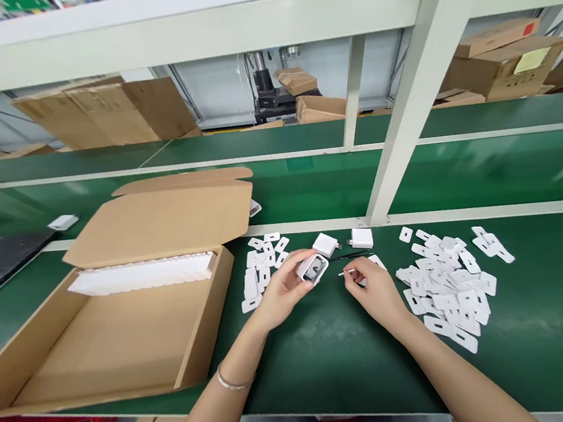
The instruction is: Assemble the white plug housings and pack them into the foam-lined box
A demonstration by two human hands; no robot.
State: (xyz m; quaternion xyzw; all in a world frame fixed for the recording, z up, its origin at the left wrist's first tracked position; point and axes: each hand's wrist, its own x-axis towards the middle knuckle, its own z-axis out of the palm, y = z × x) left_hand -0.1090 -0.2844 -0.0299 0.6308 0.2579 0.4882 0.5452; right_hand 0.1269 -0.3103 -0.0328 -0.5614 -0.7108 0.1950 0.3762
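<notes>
My left hand [282, 290] grips a small white charger [312, 268], its dark plug face turned toward me, above the green table. My right hand [373, 288] is just to its right, fingers pinched on a thin white stick-like piece [347, 272]. Two more white chargers [325, 244] [361, 237] lie just beyond the hands. A heap of several white tab-shaped pieces [445, 284] lies right of my right hand. A smaller group of the same tabs [262, 270] lies left of my left hand.
An open cardboard box [123, 335] with a white foam strip [142, 274] stands at the left, lid raised. A white shelf post [403, 124] rises behind the work area. Cardboard boxes [502, 63] stand on the far side. A small white item [63, 222] lies at the far left.
</notes>
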